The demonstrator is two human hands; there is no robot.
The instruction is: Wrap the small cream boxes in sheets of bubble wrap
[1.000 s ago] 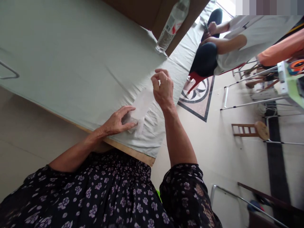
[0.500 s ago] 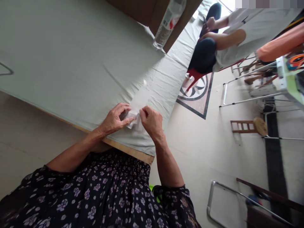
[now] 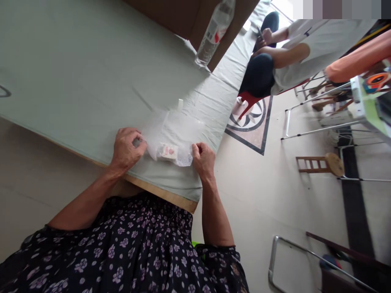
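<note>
A translucent plastic sheet, which looks like bubble wrap point(image 3: 183, 126), lies spread over the cloth near the table's front edge. On its near part rests a small pale block point(image 3: 169, 152) with red print on top. My left hand point(image 3: 126, 148) is closed in a pinch at the sheet's left edge. At the right edge, my right hand point(image 3: 204, 158) pinches the sheet between thumb and bent fingers. The block sits between my hands, and neither hand touches it. A small white strip point(image 3: 180, 104) lies at the far side of the sheet.
A plastic bottle point(image 3: 214, 36) lies by a brown cardboard box point(image 3: 165, 14) at the back of the cloth-covered table point(image 3: 61, 73). Beyond the table's right side, a person point(image 3: 293, 53) sits holding a phone. A wooden stool point(image 3: 334, 164) and a folding table point(image 3: 359, 101) stand farther right.
My hands have moved apart, the left one outward to the left and the right one slightly right. The bunched plastic is now spread wide, and the printed block shows.
</note>
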